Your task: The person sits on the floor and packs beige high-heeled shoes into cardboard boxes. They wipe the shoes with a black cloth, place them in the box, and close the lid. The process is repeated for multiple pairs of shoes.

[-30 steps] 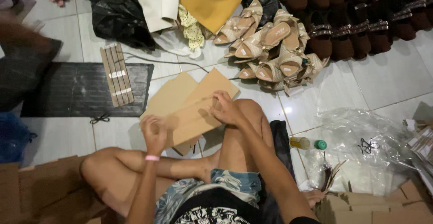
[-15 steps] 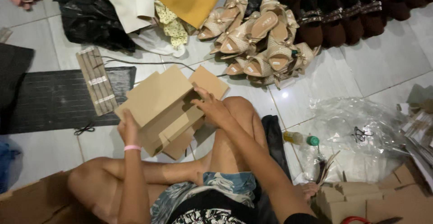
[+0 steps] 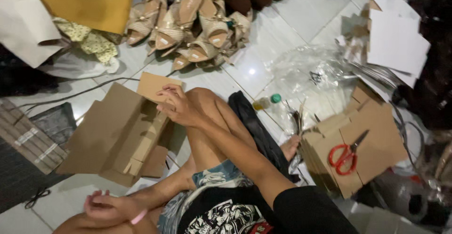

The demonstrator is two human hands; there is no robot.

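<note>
I sit on a white tiled floor with one knee raised. A brown cardboard box blank [image 3: 110, 132], partly folded, rests on the floor against my legs. My right hand [image 3: 176, 104] grips its upper flap near my knee. My left hand [image 3: 108, 208] is off the cardboard, low at the bottom left near my thigh, fingers loosely curled and holding nothing, with a pink band at the wrist.
A pile of beige sandals [image 3: 190, 22] lies ahead. Red-handled scissors [image 3: 346, 156] rest on a stack of flat cardboard [image 3: 376, 139] at right. Clear plastic bags [image 3: 313, 81], a small green-capped bottle [image 3: 268, 101], white sheets [image 3: 395, 38], a dark mat [image 3: 28, 168] and small black scissors [image 3: 36, 197] surround me.
My left hand let go of the cardboard and dropped back toward my thigh. The view swung right, bringing the scissors and flat cardboard stack into sight. My right hand stays on the flap.
</note>
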